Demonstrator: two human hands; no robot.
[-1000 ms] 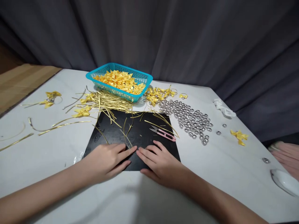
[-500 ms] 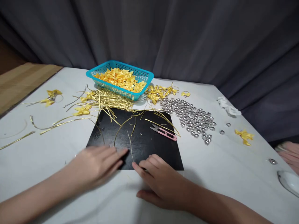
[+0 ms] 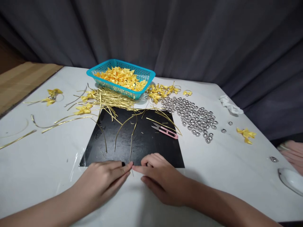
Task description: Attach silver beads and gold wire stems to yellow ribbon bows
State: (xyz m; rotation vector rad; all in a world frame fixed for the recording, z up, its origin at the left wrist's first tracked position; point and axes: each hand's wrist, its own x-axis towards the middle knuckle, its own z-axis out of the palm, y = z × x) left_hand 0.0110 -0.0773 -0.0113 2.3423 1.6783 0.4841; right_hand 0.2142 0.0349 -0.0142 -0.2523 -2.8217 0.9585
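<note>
My left hand (image 3: 107,178) lies at the front edge of the black mat (image 3: 146,145), its fingers together and its fingertip on a thin wire (image 3: 131,146). My right hand (image 3: 161,179) meets it from the right, index fingertip at the same wire, other fingers curled. The wire runs up the mat from the fingertips, and a short end sticks out below them. Whether the fingertips pinch the wire or press it down is hard to tell. Curved gold ties (image 3: 119,130) lie left of the wire. Pink-handled snips (image 3: 168,132) rest at the mat's right.
Behind the mat stand a blue basket (image 3: 113,86) of yellow ribbon pieces and a pile of gold ties (image 3: 111,99). Silver beads (image 3: 196,116) spread to the right, near crumpled tissue (image 3: 230,105). A white dish (image 3: 292,179) and another person's hand (image 3: 293,154) are at far right.
My left hand has moved right and nearer to me, and its fingertip now meets my right index fingertip at the wire. The wire has shifted slightly toward me.
</note>
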